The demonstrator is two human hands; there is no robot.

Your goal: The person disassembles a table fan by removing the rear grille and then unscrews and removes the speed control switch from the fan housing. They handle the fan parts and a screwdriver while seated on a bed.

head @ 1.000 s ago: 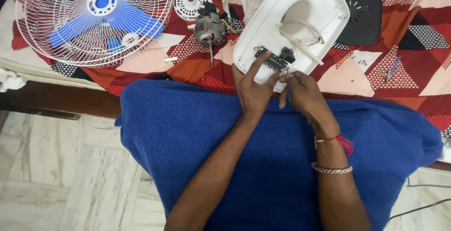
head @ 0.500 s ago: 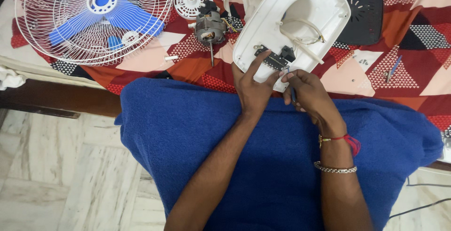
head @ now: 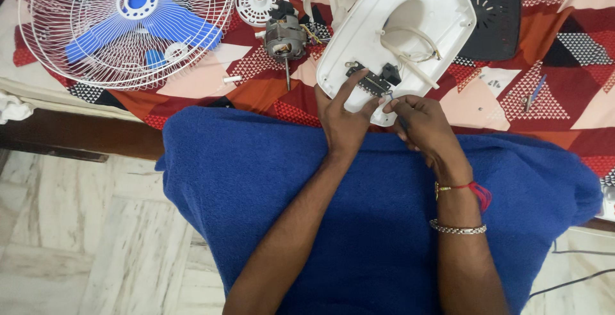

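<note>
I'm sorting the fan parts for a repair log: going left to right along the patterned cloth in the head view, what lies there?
Fan guard with blue blades → small white round disc → motor with shaft → white base shell, where the left hand and right hand meet → black grille plate → blue-handled tool.

Both bare forearms reach forward from the bottom edge, converging toward the middle. The left hand (head: pixel 343 119) lies palm down, back of the hand upward, its index finger stretched straight ahead while the other fingers (head: pixel 370 107) spread loosely to the side. The right hand (head: pixel 421 123) sits just beside it — curled, fingertips pinched together and pointing toward the left hand's fingers. The right wrist is bent slightly inward and wears a red thread and a metal chain — the left wrist is bare.
</note>
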